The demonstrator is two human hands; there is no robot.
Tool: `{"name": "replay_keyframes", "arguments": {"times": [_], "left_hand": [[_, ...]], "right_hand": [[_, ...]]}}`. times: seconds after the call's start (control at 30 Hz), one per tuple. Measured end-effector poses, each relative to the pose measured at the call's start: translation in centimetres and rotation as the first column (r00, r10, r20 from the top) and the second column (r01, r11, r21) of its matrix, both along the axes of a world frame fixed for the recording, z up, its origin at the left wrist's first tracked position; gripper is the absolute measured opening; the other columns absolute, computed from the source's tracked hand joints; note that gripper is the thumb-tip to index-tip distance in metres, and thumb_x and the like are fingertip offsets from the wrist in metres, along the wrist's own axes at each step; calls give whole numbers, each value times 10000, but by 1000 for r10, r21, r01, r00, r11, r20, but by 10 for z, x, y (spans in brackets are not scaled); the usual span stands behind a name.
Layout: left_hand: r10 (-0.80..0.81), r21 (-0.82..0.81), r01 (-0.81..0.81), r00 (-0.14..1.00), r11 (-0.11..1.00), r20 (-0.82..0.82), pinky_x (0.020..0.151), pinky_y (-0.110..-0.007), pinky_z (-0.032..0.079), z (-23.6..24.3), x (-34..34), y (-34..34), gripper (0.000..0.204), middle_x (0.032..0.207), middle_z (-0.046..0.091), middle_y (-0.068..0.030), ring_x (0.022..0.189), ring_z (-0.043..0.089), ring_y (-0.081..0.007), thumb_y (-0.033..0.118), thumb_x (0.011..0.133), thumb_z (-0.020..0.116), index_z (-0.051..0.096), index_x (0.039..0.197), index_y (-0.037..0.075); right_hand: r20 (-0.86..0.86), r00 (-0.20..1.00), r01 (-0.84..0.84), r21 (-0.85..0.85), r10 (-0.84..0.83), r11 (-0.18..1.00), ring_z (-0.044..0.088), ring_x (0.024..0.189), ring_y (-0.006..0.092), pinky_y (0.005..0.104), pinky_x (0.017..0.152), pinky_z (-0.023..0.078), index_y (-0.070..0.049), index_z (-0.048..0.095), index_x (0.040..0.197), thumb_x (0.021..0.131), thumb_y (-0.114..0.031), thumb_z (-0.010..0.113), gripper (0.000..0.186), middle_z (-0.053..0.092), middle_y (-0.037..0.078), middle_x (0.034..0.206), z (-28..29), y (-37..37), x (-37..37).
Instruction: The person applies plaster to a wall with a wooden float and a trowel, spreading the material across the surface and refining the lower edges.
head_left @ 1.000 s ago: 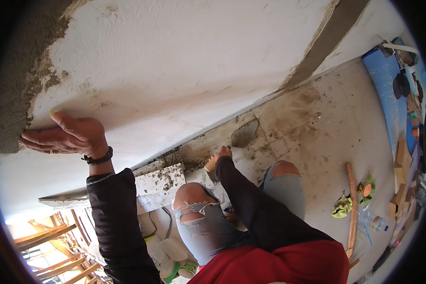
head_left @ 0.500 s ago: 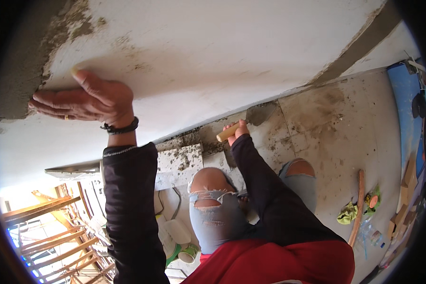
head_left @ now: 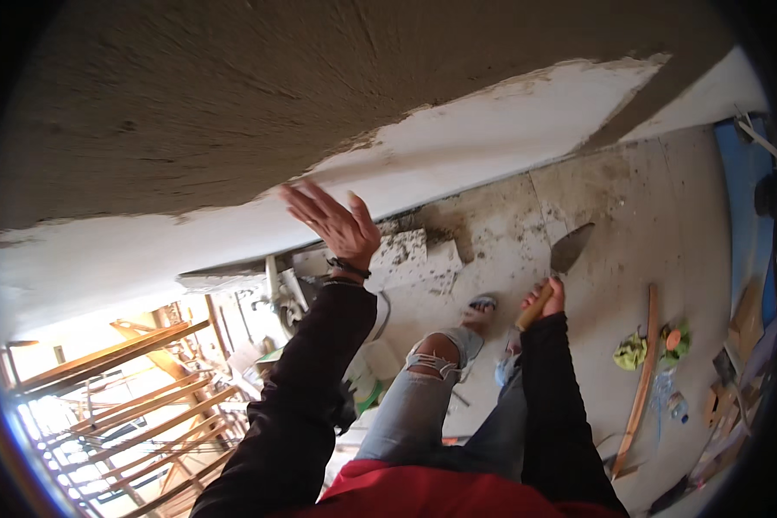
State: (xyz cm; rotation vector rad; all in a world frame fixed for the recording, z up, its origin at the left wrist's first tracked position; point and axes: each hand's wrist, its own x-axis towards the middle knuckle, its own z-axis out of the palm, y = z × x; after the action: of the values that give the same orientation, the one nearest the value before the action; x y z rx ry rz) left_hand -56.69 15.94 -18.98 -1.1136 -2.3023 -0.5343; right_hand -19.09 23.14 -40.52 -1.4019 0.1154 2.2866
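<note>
My right hand [head_left: 551,298] is closed round the wooden handle of a pointed trowel [head_left: 571,249], whose grey blade points up and away over the floor. My left hand [head_left: 337,226] is raised with its fingers stretched out and nothing in it. Its fingertips are near the lower edge of a grey-brown mortar coat [head_left: 233,112] on the wall; whether they touch it I cannot tell. Below that coat a pale strip of wall [head_left: 509,121] shows bare.
Mortar-spattered white boards [head_left: 401,259] lie at the foot of the wall. A long wooden strip [head_left: 639,388], a yellow-green crumpled thing [head_left: 630,351] and a plastic bottle [head_left: 679,406] lie on the floor at right. A blue panel [head_left: 751,190] stands at far right, wooden bars [head_left: 121,354] at lower left.
The view has shifted, showing much more mortar-coated wall. My left hand has left its place against the wall at far left. My right hand has moved right and nearer, still holding the trowel.
</note>
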Motion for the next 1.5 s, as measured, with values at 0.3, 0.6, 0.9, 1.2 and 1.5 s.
{"name": "replay_keyframes", "arguments": {"times": [0.3,0.6,0.9,1.2,1.5], "left_hand": [[219,-414,868,364,274,906,953,-553,425,38,194,-205,700,1298,467,-294,1100,545,-464,401,865,603,360,1356,-36],[164,-680,711,703,-180,692,905,-559,451,48,332,-227,948,1345,358,-326,1085,516,-530,396,741,703,191,1402,-52],[-76,-754,624,758,-203,648,1018,-542,363,27,385,-249,977,1343,313,-383,1210,391,-539,291,678,721,185,1420,-51],[-242,-801,513,772,-309,588,1009,-592,351,3,392,-263,1027,1369,290,-383,1240,345,-559,360,669,711,169,1442,-45],[-196,-689,665,663,-290,722,1013,-533,356,18,417,-250,924,1306,379,-346,1198,409,-497,319,695,738,269,1386,-76]], "right_hand": [[325,885,362,-29,-333,932,469,439,187,355,412,407,-166,513,781,836,-368,561,215,432,8,524,151,-161,212],[623,442,797,57,-645,601,509,493,231,388,476,464,-85,498,888,756,-180,491,163,498,82,613,130,-404,364],[949,204,832,-37,-242,554,622,628,265,380,555,516,-119,469,1138,791,-106,597,369,591,120,748,-60,-551,399],[990,97,858,-136,104,495,522,1191,416,461,981,439,-67,331,1358,839,-193,657,626,524,260,1277,-236,-615,372],[953,273,941,-236,-130,244,556,798,254,401,695,495,-57,425,1291,915,-218,531,423,548,127,938,-152,-656,236]]}}
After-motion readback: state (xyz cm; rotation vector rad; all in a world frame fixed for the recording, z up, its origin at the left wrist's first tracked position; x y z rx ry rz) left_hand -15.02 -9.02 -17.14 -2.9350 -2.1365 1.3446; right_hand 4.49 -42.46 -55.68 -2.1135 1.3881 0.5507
